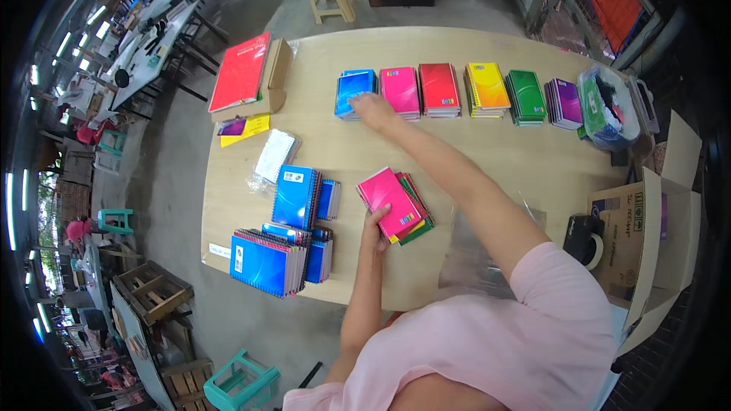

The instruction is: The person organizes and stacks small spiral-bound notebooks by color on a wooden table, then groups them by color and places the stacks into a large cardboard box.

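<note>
My left hand [375,230] grips a small fanned bundle of spiral notebooks above the near middle of the table. A pink notebook [390,199] is on top, with red, green and yellow ones showing beneath. At the far side, my right hand [371,110] has its fingers closed on the near edge of the top blue notebook [355,85] of a stack. To its right stand stacks of pink notebooks [400,91], red notebooks [439,90], yellow notebooks [487,85], green notebooks [525,96] and purple notebooks [563,103].
Larger blue spiral notebooks [263,262] are piled at the near left. Behind them lie a wrapped white notebook [275,154] and a box with a red notebook [241,72]. Clear plastic [480,259], a tape dispenser [580,240], a plastic tub [605,118] and an open carton [643,228] occupy the right.
</note>
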`<state>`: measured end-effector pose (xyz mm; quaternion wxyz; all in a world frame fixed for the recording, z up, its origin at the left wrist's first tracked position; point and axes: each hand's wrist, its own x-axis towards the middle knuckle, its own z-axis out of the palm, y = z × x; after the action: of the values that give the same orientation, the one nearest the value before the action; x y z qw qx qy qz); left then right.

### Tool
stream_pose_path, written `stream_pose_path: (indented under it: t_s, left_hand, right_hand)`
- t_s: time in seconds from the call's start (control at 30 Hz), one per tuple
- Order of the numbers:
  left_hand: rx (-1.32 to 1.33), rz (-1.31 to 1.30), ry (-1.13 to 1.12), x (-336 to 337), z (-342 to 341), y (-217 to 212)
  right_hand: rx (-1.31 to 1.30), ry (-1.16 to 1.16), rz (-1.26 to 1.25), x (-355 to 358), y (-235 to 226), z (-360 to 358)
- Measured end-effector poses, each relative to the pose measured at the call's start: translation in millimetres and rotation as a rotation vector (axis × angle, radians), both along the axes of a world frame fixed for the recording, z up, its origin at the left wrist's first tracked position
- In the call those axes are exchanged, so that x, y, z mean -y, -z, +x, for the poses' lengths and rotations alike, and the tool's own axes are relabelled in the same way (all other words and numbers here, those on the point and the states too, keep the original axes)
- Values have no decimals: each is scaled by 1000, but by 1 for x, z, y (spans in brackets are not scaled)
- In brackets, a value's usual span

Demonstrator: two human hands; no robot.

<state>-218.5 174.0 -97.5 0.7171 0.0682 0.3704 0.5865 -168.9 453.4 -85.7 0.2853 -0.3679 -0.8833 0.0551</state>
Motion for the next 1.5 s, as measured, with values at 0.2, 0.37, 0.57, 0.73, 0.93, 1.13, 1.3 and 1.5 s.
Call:
stream_pose_path:
  t_s: [0.2, 0.37, 0.57, 0.73, 0.93, 1.13, 1.3, 1.5]
  left_hand:
    - [89, -73, 117, -8, 2, 7]
    - [189, 36, 335, -6, 33, 13]
    - [144, 41, 620, 17, 77, 1]
    - [-40, -57, 620, 14, 111, -10]
    - [-48, -39, 545, -16, 132, -22]
    - [-157, 2, 413, -30, 129, -27]
    - [162, 66, 337, -20, 142, -11]
    - [27, -18, 434, -4, 138, -6]
  right_hand:
    - [-804, -473, -908, 28, -80, 111]
    - [-594, -872, -1141, 113, -90, 177]
    - [-321, -585, -892, 156, -56, 236]
    - [-222, 657, -355, 104, -25, 319]
    - [158, 697, 75, 68, -2, 408]
    - [-463, 695, 122, 142, -72, 369]
    - [-52, 362, 58, 288, -103, 269]
    - [-404, 567, -393, 233, -86, 333]
